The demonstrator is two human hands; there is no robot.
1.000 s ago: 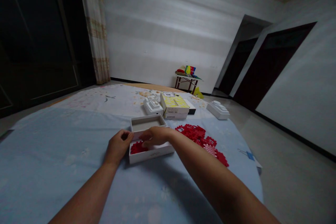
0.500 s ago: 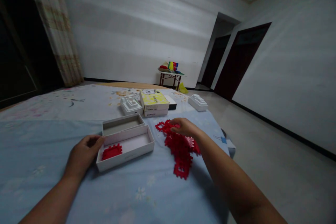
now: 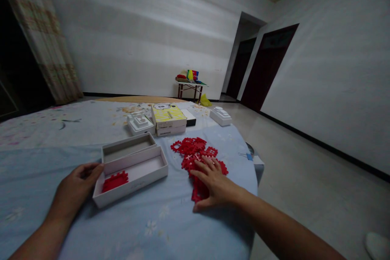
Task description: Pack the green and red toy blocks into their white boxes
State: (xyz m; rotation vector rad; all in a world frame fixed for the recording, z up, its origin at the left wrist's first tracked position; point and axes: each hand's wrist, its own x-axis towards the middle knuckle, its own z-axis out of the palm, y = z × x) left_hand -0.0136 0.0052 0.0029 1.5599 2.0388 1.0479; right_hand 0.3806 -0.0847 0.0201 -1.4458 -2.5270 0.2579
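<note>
Room walls [image 3: 137, 36] in pale paint are bordered on the left by a patterned curtain [image 3: 39, 36], and two dark doorways [image 3: 265, 65] are set in the far right corner. A tiled floor [image 3: 304, 178] is partly covered by a large pale blue floral sheet [image 3: 45, 162], on which the work is laid out. Against the far wall, a small folding table [image 3: 189, 85] is piled with colourful items, and a yellow bag [image 3: 204, 100] is propped beside it.

On the sheet, a yellow-topped box [image 3: 168, 115] is stacked on a second box, and a black box [image 3: 189, 117] is partly tucked behind them. White moulded inserts [image 3: 140, 124] are placed to their left, with another [image 3: 220, 116] farther right.

Nearer, a white cardboard box base [image 3: 131, 174] is set against its grey-lined lid [image 3: 128, 149], and one red plastic piece [image 3: 115, 181] lies inside the base. The left hand [image 3: 76, 183] is held unclenched, its fingers [image 3: 91, 168] at the box's left end. The right hand [image 3: 213, 183] is spread open over a heap of red interlocking plastic pieces [image 3: 196, 158], with nothing visibly grasped.
</note>
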